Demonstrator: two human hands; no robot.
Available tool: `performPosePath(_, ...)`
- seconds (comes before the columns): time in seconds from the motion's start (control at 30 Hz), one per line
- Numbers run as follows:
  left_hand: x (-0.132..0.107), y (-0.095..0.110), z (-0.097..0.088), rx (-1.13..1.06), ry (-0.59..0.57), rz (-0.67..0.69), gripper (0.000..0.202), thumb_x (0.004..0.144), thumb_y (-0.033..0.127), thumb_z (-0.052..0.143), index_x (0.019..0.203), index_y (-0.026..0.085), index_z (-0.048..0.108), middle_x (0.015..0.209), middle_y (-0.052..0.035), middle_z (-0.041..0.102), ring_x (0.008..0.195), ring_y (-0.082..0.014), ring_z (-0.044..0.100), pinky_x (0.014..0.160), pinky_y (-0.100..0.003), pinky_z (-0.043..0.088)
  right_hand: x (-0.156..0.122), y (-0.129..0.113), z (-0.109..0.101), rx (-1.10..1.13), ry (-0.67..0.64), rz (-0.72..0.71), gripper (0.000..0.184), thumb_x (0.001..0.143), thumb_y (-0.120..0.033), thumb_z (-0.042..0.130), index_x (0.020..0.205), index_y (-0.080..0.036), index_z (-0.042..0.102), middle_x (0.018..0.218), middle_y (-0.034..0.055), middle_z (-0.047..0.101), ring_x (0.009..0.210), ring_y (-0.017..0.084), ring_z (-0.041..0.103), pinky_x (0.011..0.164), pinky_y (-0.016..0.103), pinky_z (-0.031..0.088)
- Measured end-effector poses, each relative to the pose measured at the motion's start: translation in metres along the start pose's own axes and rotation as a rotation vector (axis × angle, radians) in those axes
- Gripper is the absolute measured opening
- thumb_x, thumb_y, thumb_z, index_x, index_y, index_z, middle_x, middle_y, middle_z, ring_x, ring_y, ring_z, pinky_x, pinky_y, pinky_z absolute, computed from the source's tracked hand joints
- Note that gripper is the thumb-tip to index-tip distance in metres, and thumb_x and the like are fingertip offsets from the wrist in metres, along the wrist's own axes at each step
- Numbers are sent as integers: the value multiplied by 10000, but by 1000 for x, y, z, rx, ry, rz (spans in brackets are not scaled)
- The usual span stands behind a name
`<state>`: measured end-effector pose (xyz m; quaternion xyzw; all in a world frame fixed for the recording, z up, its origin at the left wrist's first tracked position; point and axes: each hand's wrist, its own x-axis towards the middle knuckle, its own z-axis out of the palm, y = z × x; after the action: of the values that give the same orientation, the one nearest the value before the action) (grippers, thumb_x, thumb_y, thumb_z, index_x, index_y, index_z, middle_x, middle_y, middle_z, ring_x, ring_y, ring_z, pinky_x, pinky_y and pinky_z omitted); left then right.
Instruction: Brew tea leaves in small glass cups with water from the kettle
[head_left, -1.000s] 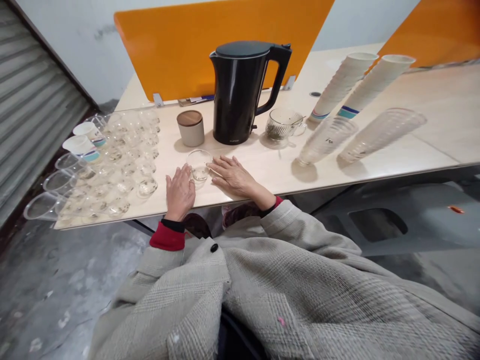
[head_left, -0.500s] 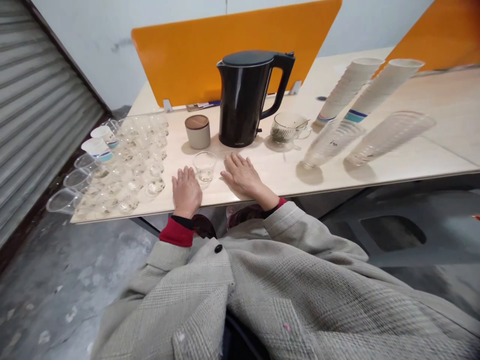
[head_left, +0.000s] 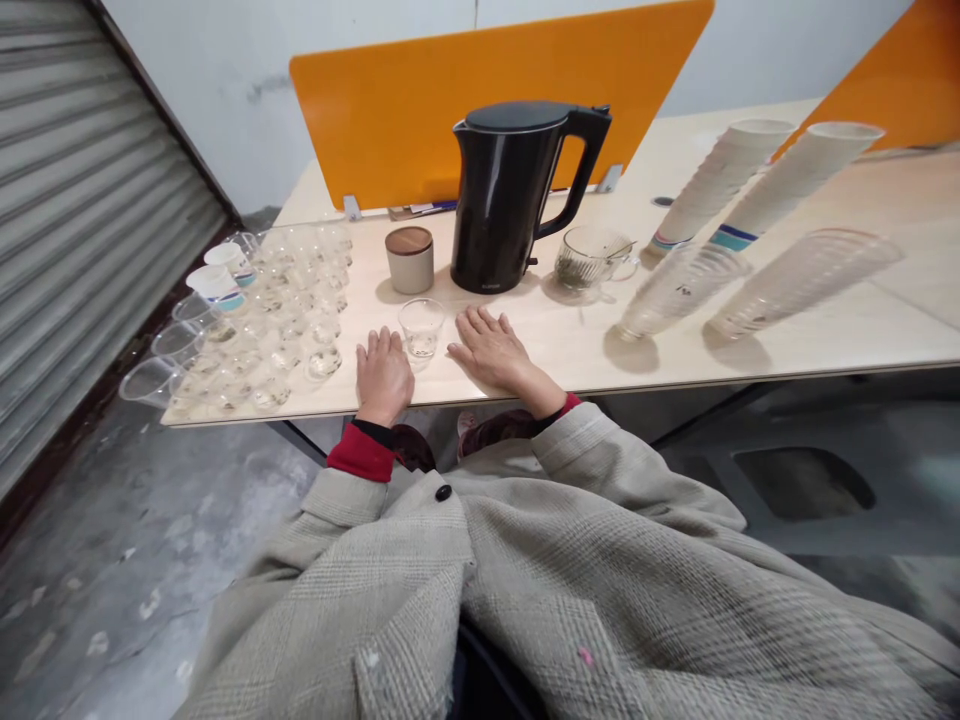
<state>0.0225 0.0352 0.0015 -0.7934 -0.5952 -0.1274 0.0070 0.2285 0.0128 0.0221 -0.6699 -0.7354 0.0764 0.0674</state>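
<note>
My left hand (head_left: pixel 384 376) lies flat on the table near its front edge, fingers stretched forward, holding nothing. To its right stands a clear plastic cup (head_left: pixel 421 328) with a few dark bits at the bottom. On the cup's other side my right hand (head_left: pixel 491 350) rests palm down, fingers out and thumb apart, also holding nothing. Behind the cup are a grey canister (head_left: pixel 410 268) with a wooden lid and a black electric kettle (head_left: pixel 495 210). A ribbed glass cup (head_left: pixel 585 262) with dark leaves and a spoon-like handle in it sits right of the kettle.
Many clear cups (head_left: pixel 262 320) with dark bits crowd the table's left end, with two paper cups (head_left: pixel 216 284) among them. Stacked paper cups (head_left: pixel 720 185) and stacked clear plastic cups (head_left: pixel 806 280) stand at the right. An orange divider (head_left: pixel 382 120) rises behind the kettle.
The view has shifted slightly, so everything on the table appears a little further right. Both hands stay flat beside the cup, and no object has visibly moved.
</note>
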Motion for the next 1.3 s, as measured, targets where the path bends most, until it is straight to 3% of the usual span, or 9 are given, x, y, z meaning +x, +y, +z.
performPosePath(0.3, 1, -2, 4, -58, 33, 3, 573, 1045, 203, 347, 1573, 94, 538, 1703, -210, 481, 1644, -371, 369, 1341, -644, 267, 4, 4, 7, -8, 29, -15, 739, 1110, -485, 320, 1698, -40, 316, 1806, 220, 247, 1698, 378, 196, 1364, 644, 165)
performPosePath(0.6, -2, 2, -5, -38, -10, -2, 587, 1038, 177, 338, 1583, 56, 518, 1716, -214, 459, 1649, -374, 356, 1348, -624, 273, 3, 2, 4, -6, 9, 1, 745, 1109, -483, 315, 1710, -44, 295, 1814, 195, 239, 1701, 372, 186, 1372, 633, 155)
performPosePath(1.3, -2, -2, 3, -80, 46, 1, 566, 1046, 217, 348, 1559, 91, 549, 1700, -204, 488, 1636, -380, 382, 1344, -642, 263, 1, 0, 2, -15, 3, 12, 725, 1114, -474, 313, 1707, -57, 309, 1815, 187, 239, 1702, 361, 192, 1374, 611, 169)
